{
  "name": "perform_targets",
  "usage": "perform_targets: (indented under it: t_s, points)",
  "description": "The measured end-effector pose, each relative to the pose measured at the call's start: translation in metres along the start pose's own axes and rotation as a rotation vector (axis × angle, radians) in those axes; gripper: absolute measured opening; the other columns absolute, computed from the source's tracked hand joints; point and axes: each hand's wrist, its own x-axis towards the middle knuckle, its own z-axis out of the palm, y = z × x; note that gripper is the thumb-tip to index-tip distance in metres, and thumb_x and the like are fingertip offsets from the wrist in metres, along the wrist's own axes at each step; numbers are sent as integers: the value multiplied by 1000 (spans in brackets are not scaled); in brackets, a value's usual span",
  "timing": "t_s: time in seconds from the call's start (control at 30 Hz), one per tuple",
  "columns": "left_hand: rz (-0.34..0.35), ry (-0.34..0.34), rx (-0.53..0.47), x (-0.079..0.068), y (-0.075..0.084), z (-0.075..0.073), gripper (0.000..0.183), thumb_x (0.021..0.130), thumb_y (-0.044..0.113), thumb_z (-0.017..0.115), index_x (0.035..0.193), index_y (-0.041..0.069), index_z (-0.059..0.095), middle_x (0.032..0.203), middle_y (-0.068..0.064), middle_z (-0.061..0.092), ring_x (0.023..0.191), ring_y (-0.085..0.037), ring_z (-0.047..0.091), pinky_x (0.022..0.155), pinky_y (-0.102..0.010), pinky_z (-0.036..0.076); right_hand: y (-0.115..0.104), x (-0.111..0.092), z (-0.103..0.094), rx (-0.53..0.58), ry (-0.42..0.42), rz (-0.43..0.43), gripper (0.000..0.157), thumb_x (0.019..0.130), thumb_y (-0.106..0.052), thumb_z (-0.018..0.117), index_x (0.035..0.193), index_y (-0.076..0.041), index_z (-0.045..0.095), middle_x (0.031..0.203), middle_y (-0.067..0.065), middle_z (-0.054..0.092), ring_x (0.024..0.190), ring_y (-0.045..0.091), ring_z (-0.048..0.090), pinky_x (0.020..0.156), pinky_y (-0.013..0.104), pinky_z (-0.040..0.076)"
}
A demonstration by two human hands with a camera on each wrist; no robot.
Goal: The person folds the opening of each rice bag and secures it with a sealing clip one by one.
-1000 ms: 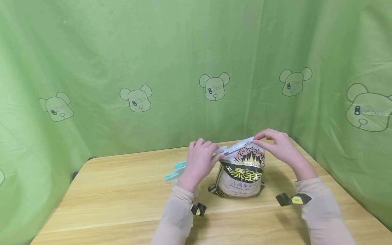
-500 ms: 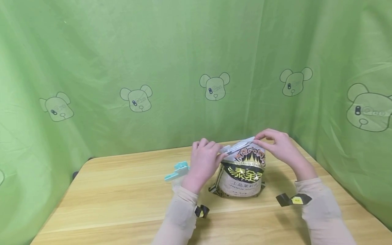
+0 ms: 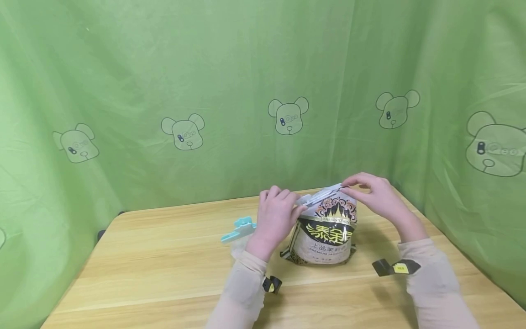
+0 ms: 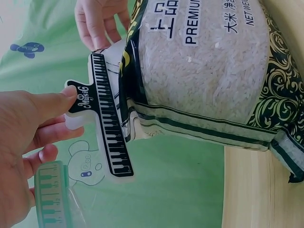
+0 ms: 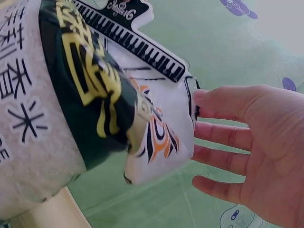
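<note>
A rice bag [image 3: 326, 237] with a clear window and gold lettering stands upright on the table. Along its folded top lies a white bag clip [image 4: 111, 114] printed with black piano keys. My left hand [image 3: 276, 217] pinches the handle of this clip between thumb and fingers, at the bag's upper left. At the opposite top corner, my right hand [image 3: 376, 194] pinches the folded edge with thumb and index finger; in the right wrist view its other fingers stretch out beside the bag. Behind my left wrist is a teal piano-key clip [image 3: 239, 230], partly hidden.
A pale translucent bag [image 3: 238, 249] hangs below the teal clip. The wooden table [image 3: 164, 265] extends to the left and front. Green curtains [image 3: 230, 59] with bear-head prints enclose the back and sides.
My left hand has shifted slightly right along the bag's top, so more of the teal clip shows behind it. My right hand has stayed almost in place at the corner.
</note>
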Motion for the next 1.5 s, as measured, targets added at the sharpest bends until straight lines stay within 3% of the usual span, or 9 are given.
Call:
perform_targets:
  t_s: [0.27, 0.6, 0.97, 1.5]
  points:
    - [-11, -19, -13, 0, 0, -1, 26, 89, 44, 66, 105, 23, 70, 97, 10, 73, 85, -10, 51, 83, -29, 41, 12, -1, -3, 4, -58, 5, 34, 95, -26, 62, 121, -4, 64, 121, 23, 64, 114, 41, 57, 96, 65, 44]
    - [-16, -23, -13, 0, 0, 0, 27, 89, 45, 64, 105, 24, 70, 98, 10, 73, 85, -9, 51, 84, -29, 41, 18, 0, -4, 12, -95, 34, 36, 96, -29, 60, 122, -3, 62, 121, 21, 65, 114, 40, 58, 97, 64, 45]
    - [-17, 41, -4, 0, 4, 4, 28, 89, 44, 65, 104, 22, 70, 96, 10, 73, 84, -10, 52, 86, -30, 42, 18, 2, 0, -4, -60, 34, 34, 96, -29, 60, 118, -3, 63, 117, 21, 66, 110, 39, 60, 96, 63, 46]
    - [-18, 84, -7, 0, 11, 8, 25, 90, 42, 65, 104, 22, 69, 96, 10, 72, 83, -8, 50, 83, -27, 39, 11, 2, 0, -15, -37, 17, 31, 95, -28, 62, 115, -4, 65, 113, 21, 68, 108, 40, 61, 95, 64, 45]
